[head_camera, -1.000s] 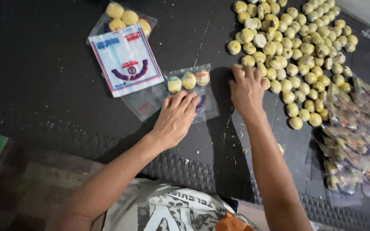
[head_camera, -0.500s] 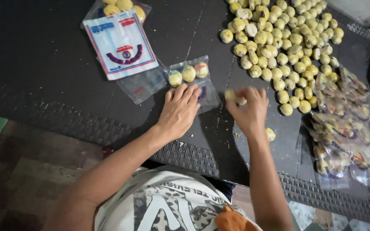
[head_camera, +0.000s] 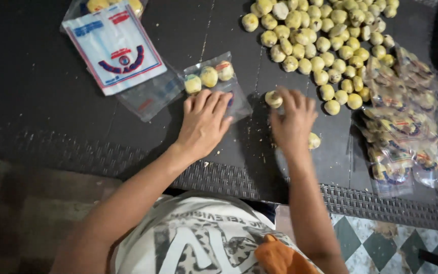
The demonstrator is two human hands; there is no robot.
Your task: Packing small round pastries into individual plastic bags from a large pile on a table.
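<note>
The right hand (head_camera: 294, 122) is blurry, so its fingers are hard to make out. Its grip pinches one yellow ball (head_camera: 274, 99) at the fingertips, just left of the hand. Another small ball (head_camera: 314, 140) peeks out from under the right side of that hand, partly hidden.

The left hand (head_camera: 206, 122) lies flat on the near end of a clear bag (head_camera: 219, 83), with its grip spread wide and holding nothing. The hand covers the near part of the bag. Three balls sit in a row inside the bag, just past the fingertips.

The big pile of balls (head_camera: 325, 40) is far and to the right on the dark desk (head_camera: 36, 101), and the top of the picture cuts it off. Filled bags (head_camera: 401, 127) lie at the right edge, shiny and hard to see into. A flat stack of empty printed bags (head_camera: 115, 48) lies far left.
</note>
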